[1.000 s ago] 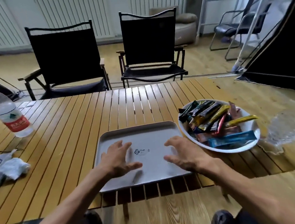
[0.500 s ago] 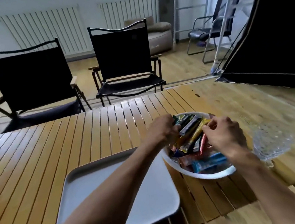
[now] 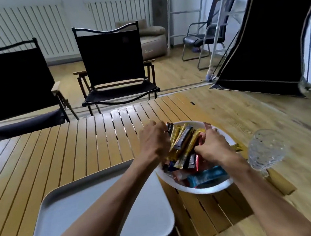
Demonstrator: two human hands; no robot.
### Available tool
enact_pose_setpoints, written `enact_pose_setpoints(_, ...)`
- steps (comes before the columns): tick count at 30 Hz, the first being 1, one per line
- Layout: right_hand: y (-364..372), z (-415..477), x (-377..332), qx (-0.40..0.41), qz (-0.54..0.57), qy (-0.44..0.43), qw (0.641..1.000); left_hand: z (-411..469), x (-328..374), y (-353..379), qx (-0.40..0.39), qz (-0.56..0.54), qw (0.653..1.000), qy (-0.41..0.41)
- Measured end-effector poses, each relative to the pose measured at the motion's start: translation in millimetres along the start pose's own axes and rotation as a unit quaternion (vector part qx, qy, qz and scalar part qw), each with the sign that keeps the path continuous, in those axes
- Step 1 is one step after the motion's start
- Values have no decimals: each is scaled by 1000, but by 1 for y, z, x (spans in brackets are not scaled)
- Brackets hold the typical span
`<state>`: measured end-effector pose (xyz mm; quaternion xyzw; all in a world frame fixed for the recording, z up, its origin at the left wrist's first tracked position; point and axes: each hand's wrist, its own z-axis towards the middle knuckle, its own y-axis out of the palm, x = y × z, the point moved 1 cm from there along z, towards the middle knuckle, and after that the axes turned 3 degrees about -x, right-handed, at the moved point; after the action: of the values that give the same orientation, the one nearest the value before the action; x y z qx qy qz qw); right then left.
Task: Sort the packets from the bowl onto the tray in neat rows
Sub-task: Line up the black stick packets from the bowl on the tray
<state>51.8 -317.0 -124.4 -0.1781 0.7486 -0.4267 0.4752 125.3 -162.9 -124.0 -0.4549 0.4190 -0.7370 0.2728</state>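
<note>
Both forearms reach forward from the lower edge of the view and meet over the bowl (image 3: 203,188). The left forearm crosses above the right-hand part of the tray (image 3: 79,204). The left hand (image 3: 153,142) is at the bowl's left side, back of the hand towards us, with its fingers curled round the left edge of the packets (image 3: 183,143); its fingertips are hidden behind the knuckles. The right hand (image 3: 212,147) is over the bowl's middle, wrist bent. Its thumb lies against a gold packet and its fingers reach over the red ones towards the far rim. We cannot tell whether this hand pinches a packet or only presses on the heap.

Between the two hands we see a bunch of long, narrow stick packets, gold and dark, tilted up with their far ends raised and fanned slightly apart. Below them lie red packets. A wider blue packet (image 3: 207,175) lies flat near the bowl's near rim. All the packets are in the bowl, and the tray surface we can see carries none.

The bowl is white and shallow and sits on the slatted wooden table (image 3: 69,143), just to the right of the pale grey tray. A clear glass (image 3: 265,150), blurred, is just beside the bowl on its right. Two dark folding chairs (image 3: 113,65) face the table's far edge.
</note>
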Motion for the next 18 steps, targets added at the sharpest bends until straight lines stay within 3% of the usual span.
enact_pose_setpoints(3,-9,-1,-1,-6,38,11,999,3,21,-1,-114,-113,987,16)
enact_pose_setpoints(6,-17,-1,4,14,53,18,998,4,29,0,-183,-110,977,5)
enact_pose_setpoints(11,-25,1,11,40,100,27,994,13,17,-4,-110,-139,984,-29)
enact_pose_setpoints(14,-27,0,10,59,121,-17,991,9,14,-7,-98,-172,980,-27)
enact_pose_setpoints(18,-30,-11,-3,-4,343,-47,938,-9,31,-14,-94,-180,978,50)
